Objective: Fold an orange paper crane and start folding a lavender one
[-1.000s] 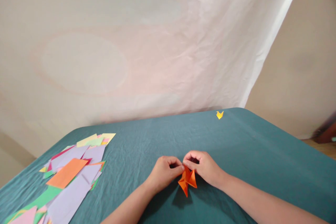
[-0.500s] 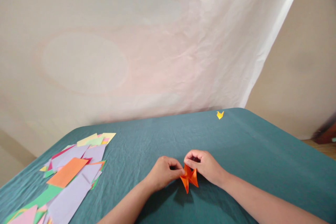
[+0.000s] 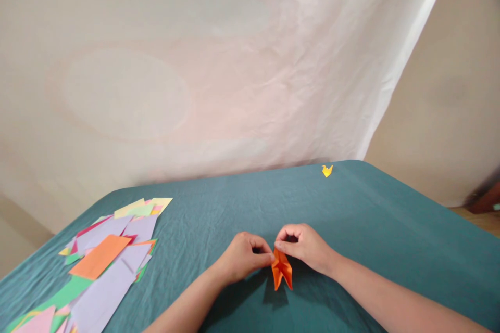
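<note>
An orange folded paper piece (image 3: 282, 269), with two pointed flaps aimed toward me, is held just above the green cloth. My left hand (image 3: 247, 256) pinches its left side between thumb and fingertips. At its far upper end, my right hand (image 3: 302, 244) grips the paper between thumb and forefinger. Both hands are closed on the same piece, and the fingertips hide its far part. Its shadow falls on the cloth just below.
Loose coloured paper sheets (image 3: 105, 265) lie in a heap at the left. Near the far edge of the cloth-covered table (image 3: 390, 250) sits a small yellow origami bird (image 3: 327, 171). A pale sheet (image 3: 219, 73) hangs behind the table.
The orange paper's two flaps have drawn closer together and now point more straight toward me. Both hands keep their grip and have barely moved.
</note>
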Motion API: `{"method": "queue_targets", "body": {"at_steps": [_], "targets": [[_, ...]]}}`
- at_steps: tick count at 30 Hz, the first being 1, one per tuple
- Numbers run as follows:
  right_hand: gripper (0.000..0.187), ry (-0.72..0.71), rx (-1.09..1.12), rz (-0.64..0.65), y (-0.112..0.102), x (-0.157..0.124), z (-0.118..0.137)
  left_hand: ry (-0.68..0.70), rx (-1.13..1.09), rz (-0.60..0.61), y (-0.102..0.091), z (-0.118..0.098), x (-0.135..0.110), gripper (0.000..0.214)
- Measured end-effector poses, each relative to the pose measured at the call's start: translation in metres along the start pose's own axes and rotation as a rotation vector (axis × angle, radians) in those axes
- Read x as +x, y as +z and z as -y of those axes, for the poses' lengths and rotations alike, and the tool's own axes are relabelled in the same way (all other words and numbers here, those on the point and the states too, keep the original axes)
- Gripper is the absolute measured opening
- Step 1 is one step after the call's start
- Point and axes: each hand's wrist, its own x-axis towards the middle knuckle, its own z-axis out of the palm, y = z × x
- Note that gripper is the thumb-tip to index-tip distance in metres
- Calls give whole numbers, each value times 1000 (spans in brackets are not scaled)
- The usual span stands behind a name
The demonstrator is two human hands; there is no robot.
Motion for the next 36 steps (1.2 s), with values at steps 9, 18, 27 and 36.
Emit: {"method": "queue_targets", "body": {"at_steps": [9, 18, 27, 36], "targets": [[16, 13, 21, 4, 0, 0, -1, 31, -64, -59, 6, 5, 3, 20], [26, 9, 274, -33, -5, 4, -8, 134, -271, -74, 2, 14, 1, 14], [24, 12, 325, -2, -2, 3, -8, 191, -65, -196, 7, 7, -1, 14], [23, 20, 297, 4, -2, 4, -10, 133, -93, -234, 12, 11, 2, 13]]}}
